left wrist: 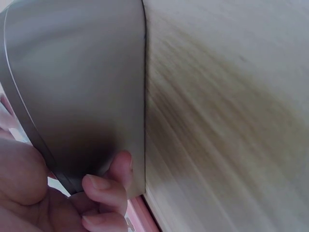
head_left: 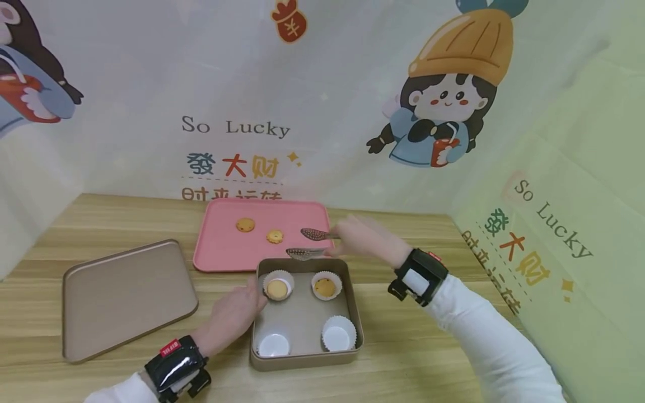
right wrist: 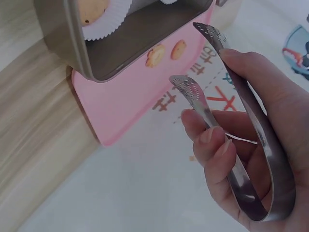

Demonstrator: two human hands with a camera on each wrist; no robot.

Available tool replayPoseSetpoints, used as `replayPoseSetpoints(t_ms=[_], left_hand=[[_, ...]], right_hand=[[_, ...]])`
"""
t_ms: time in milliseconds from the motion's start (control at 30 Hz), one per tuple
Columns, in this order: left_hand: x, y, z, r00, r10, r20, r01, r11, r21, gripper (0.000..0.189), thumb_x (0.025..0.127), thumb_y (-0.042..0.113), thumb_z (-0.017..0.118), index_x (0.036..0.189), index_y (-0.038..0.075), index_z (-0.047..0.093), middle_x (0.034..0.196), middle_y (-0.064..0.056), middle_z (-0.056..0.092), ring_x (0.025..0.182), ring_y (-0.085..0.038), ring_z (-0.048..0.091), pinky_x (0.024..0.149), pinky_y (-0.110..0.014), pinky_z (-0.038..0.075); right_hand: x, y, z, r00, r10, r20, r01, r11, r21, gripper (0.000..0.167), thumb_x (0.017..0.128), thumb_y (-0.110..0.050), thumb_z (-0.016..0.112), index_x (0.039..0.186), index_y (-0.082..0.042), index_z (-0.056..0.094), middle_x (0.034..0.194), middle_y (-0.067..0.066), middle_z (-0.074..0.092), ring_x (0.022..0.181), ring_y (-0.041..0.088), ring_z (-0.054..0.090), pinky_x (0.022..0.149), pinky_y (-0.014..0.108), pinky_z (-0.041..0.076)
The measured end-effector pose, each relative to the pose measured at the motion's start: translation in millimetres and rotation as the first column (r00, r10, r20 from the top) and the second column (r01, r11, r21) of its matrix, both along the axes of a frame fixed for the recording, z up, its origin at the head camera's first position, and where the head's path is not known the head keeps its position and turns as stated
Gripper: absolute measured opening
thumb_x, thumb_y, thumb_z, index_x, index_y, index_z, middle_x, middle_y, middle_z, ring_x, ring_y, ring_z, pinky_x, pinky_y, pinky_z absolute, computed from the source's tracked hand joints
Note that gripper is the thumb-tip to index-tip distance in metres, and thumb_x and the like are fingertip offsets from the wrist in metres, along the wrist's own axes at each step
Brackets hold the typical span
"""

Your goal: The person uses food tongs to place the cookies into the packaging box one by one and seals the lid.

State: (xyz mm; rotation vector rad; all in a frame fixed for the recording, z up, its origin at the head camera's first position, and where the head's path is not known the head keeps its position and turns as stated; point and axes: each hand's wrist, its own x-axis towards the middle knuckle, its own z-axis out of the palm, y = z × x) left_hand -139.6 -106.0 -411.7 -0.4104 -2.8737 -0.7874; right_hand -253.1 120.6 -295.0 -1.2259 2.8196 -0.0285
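Note:
My left hand (head_left: 233,313) grips the upper left part of a deep square metal baking tin (head_left: 304,324); in the left wrist view its fingertips rest along the outer wall. My right hand (head_left: 370,240) holds metal tongs (right wrist: 263,128), whose perforated tips are apart with nothing between them, above the right edge of a pink tray (head_left: 221,254). Two cookies lie on that tray: a round one (head_left: 245,225) and a scalloped one (head_left: 275,236). White paper cups stand in the tin's corners. A pale cookie (head_left: 276,289) sits in the far left cup and a darker one (head_left: 325,287) in the far right.
The two near cups, left (head_left: 274,345) and right (head_left: 339,334), show bare white insides. A shallow brown metal tray or lid (head_left: 131,296) lies on the wooden table (head_left: 403,347) at the left. A printed cloth (head_left: 332,140) hangs behind the table and along its sides.

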Motion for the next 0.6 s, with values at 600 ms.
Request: replayPoseSetpoints(t_ms=[600], left_hand=[[0.4,-2.9,-3.8,0.997,-0.024,-0.079,0.026,0.999,0.026,0.018,0.087,0.007,0.055,0.091,0.000,0.039,0.052,0.003,0.035,0.042,-0.012,0.036,0.034,-0.027,0.030]], right_hand=[[-60.8,-59.2,-46.6,0.994,-0.089,0.058,0.086,0.995,0.058,0.046,0.083,-0.038,0.064,0.053,-0.015,0.037,0.050,-0.006,0.032,0.045,0.008,0.033,0.045,0.022,0.032]])
